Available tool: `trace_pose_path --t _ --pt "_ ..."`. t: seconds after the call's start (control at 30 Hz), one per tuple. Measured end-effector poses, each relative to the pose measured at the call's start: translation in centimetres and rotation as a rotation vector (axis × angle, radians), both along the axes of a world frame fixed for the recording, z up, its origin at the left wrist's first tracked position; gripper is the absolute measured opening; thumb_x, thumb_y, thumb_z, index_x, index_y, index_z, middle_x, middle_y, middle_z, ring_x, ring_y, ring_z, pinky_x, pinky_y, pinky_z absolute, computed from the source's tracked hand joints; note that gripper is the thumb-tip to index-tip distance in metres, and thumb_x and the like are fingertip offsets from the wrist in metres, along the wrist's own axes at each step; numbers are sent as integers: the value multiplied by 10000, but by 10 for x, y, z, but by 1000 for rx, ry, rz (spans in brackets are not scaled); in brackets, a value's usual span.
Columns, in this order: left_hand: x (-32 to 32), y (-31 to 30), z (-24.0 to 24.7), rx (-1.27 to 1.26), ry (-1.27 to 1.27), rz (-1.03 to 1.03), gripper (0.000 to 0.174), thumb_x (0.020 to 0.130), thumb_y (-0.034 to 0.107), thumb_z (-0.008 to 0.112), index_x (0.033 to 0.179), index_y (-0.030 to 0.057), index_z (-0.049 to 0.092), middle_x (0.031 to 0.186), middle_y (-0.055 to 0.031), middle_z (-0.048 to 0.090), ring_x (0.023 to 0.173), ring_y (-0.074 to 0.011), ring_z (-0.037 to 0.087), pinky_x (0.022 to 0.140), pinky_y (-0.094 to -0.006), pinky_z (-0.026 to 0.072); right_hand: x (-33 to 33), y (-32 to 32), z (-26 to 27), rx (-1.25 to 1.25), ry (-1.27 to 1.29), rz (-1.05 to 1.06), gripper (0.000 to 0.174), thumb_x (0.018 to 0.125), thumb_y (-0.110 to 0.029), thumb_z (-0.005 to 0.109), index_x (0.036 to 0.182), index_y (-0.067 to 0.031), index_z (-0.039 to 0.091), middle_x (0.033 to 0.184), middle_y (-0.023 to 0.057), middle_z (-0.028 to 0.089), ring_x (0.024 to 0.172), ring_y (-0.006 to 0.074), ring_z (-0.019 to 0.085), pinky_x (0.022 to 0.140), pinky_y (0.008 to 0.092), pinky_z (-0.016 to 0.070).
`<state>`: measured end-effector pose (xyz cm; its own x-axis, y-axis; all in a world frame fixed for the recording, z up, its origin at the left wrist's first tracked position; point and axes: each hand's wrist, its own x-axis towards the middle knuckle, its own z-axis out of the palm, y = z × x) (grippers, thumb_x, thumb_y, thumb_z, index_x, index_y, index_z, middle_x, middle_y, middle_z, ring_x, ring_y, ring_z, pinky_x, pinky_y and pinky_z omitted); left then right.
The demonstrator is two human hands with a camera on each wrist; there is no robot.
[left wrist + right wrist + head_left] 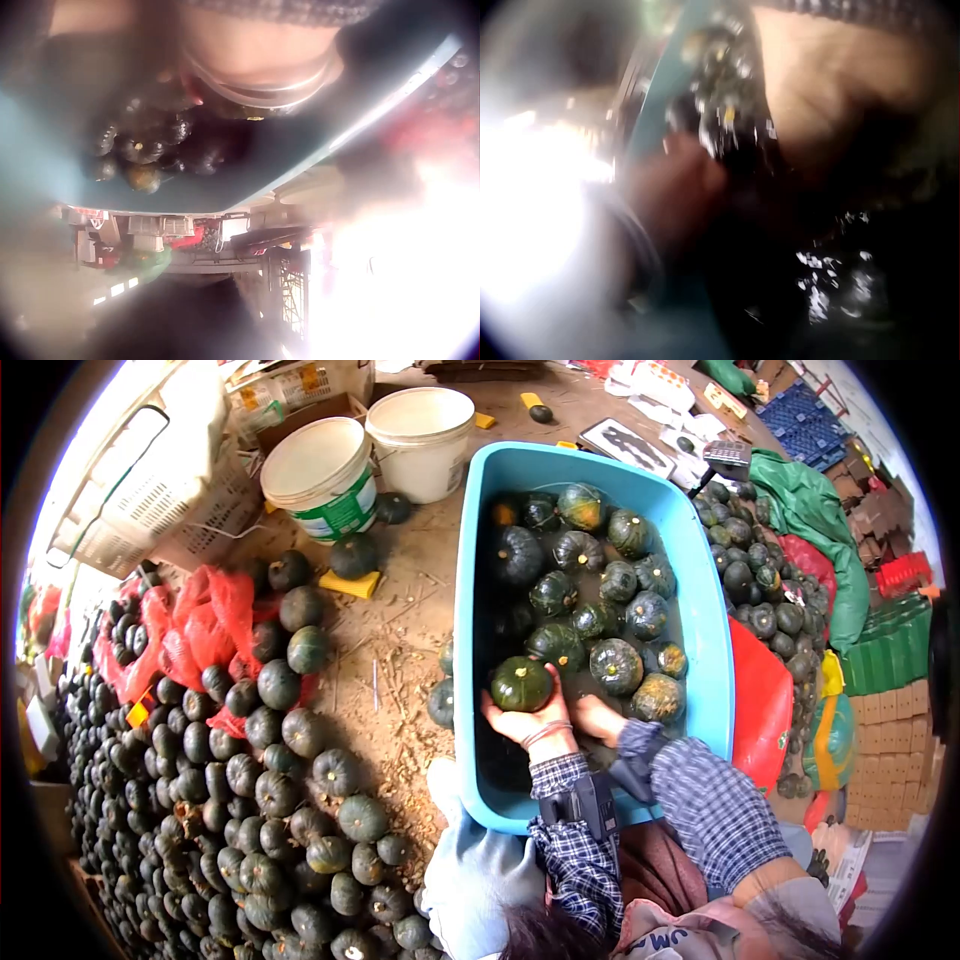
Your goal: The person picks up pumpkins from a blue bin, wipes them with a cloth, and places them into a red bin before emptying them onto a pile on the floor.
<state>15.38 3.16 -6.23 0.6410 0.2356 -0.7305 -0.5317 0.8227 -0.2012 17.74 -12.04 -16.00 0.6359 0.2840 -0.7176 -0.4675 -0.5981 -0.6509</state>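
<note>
In the head view a round dark green squash rests in the left hand, its fingers and thumb curled round it, over the near left part of a blue tub. Just right of it the right hand is low in the tub near the water, its fingertips hidden. Several wet squashes lie in the water beyond both hands. The left wrist view shows a band at the wrist and squashes in the tub. Blur covers most of the right wrist view, where the right hand appears beside dark water.
A large pile of squashes covers the floor at the left, with red netting on it. Two white buckets stand beyond. Right of the tub are a red sheet, more squashes and a green sack.
</note>
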Motion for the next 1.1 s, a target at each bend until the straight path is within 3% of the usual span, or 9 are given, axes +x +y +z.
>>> trace_pose_path --t 0.07,0.2,0.4,0.5,0.6,0.63,0.73,0.87,1.1 --pt "2 1 4 116 233 -32 445 805 519 479 1041 151 562 1011 -68 606 933 -268 578 741 -477 470 -13 0 97 436 -32 -238 244 950 -168 503 1078 9 612 1120 45 606 1003 87 513 865 257 415" --pt "6 -16 -7 202 250 -184 372 823 419 561 942 68 592 880 -77 619 813 -233 608 738 -371 510 -19 3 176 249 -460 166 338 956 -195 503 1184 53 516 1128 68 571 1042 137 490 971 296 344" --pt "1 -6 4 253 48 -257 410 861 358 507 1026 -5 601 1014 -117 635 923 -241 608 832 -342 494 -14 53 144 190 -794 568 466 978 -298 415 1333 3 420 1446 199 314 1376 326 229 1132 405 170" --pt "3 0 3 285 -25 -307 407 841 349 516 1027 1 616 1008 -95 644 915 -215 611 828 -326 491 -3 78 139 131 -805 395 478 986 -296 386 1356 5 381 1452 195 299 1376 328 222 1130 392 172" --pt "2 -3 12 326 56 -479 345 809 293 561 1005 16 627 970 -78 647 891 -206 622 785 -329 506 37 58 114 91 -1121 587 414 988 -287 378 1222 34 491 1257 208 518 1129 292 522 949 356 414" --pt "3 -7 16 325 34 -462 317 785 302 573 949 39 635 916 -64 650 839 -202 623 745 -324 508 44 69 140 230 -615 220 374 978 -275 412 1082 50 565 1056 169 633 943 229 601 838 330 463" --pt "0 -15 29 312 11 -466 305 761 311 579 921 61 646 901 -59 662 819 -207 631 738 -331 511 45 63 144 314 -429 109 370 963 -279 460 1091 46 582 1082 161 638 990 220 600 857 323 458" --pt "-1 -24 13 207 -133 -376 419 797 333 527 1054 11 609 1036 -106 645 931 -232 623 842 -357 503 0 52 163 152 -939 316 344 943 -210 498 1184 29 549 1264 196 526 1268 339 423 1044 383 350" --pt "-2 -18 6 213 -347 -312 379 864 352 433 1027 41 577 1001 -139 629 941 -280 597 845 -388 480 -57 33 167 57 -1132 338 307 870 -59 550 1142 82 552 1211 220 543 1250 379 420 1044 432 349"
